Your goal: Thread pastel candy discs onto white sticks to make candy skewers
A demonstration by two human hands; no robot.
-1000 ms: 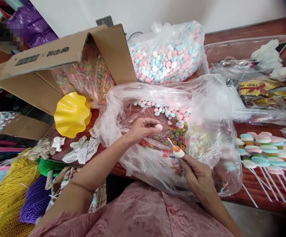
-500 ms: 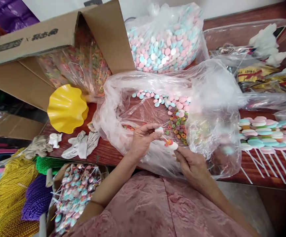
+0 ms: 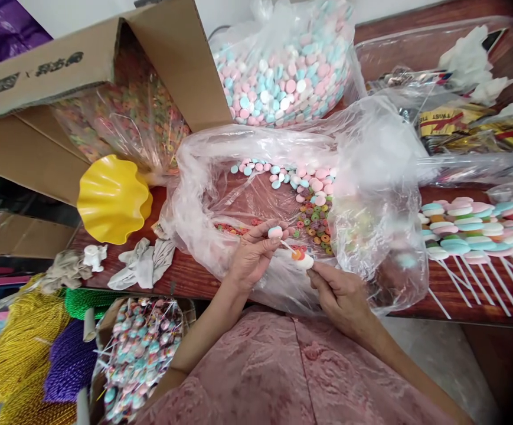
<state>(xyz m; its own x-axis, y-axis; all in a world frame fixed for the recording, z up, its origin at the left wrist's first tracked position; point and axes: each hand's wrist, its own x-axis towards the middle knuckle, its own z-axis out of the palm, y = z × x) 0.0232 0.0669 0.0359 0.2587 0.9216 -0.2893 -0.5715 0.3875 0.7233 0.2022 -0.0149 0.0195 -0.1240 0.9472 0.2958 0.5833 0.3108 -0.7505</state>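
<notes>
In my left hand (image 3: pixel 251 254) a small pink, white and blue marshmallow (image 3: pixel 275 232) is pinched between thumb and fingers. My right hand (image 3: pixel 338 292) grips the end of a white stick candy (image 3: pixel 303 260), which carries a white marshmallow and an orange-red ring. Its bare stick (image 3: pixel 286 244) points up and left, its tip close to the left hand's marshmallow. Both hands are over the near side of a clear plastic sheet (image 3: pixel 189 177). Inside it lie loose pink, blue and white marshmallows (image 3: pixel 320 174) and coloured candy rings (image 3: pixel 318 221).
Finished candy sticks (image 3: pixel 473 227) lie at the right. A yellow wavy bowl (image 3: pixel 114 200) and grey gloves (image 3: pixel 141 262) are at left. Behind stand a cardboard box (image 3: pixel 189 65) and a full marshmallow bag (image 3: pixel 287 77). Below left is a box of wrapped candy sticks (image 3: pixel 143 348).
The view has shifted a little. The marshmallow in my left hand has turned and its fingers have spread more. The candy stick in my right hand has tilted slightly, with more bare stick showing.
</notes>
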